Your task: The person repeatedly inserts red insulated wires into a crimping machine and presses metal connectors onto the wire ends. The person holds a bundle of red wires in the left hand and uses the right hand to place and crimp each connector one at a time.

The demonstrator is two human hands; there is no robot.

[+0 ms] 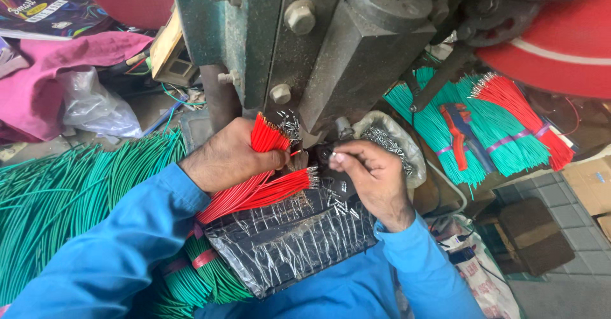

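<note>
Head view: cluttered workshop, a heavy grey-green press machine (pixel 331 45) with big bolts fills the top centre, a grey tiled floor (pixel 560 192) shows at the right. Below the machine a black plastic-wrapped pad (pixel 286 242) lies across the person's lap, with small loose metal terminals (pixel 334 198) scattered on it.

Left hand (pixel 229 157) is closed around a bundle of red wires (pixel 258 182), one bundle, fanned out; some wire ends stick up above the fist, others point right with metal tips toward the machine's base. Right hand (pixel 375 173) is just right of that bundle, fingers pinched narrow at the machine's die; a single red wire seems to run between the two hands (too small to be sure the right hand grips it). The hands are near each other but not touching. Both sleeves are blue.

Behind the right hand sits one clear bag of metal terminals (pixel 391 141). Far left, a large loose heap of green wires (pixel 70 198). Upper right, banded green wire bundles (pixel 484 128) (at least two) with one red bundle (pixel 522 112) beside them and a red-handled wire stripper (pixel 459 125) lying on top. One pink cloth (pixel 57 71) and one crumpled clear bag (pixel 95 106) at upper left.
</note>
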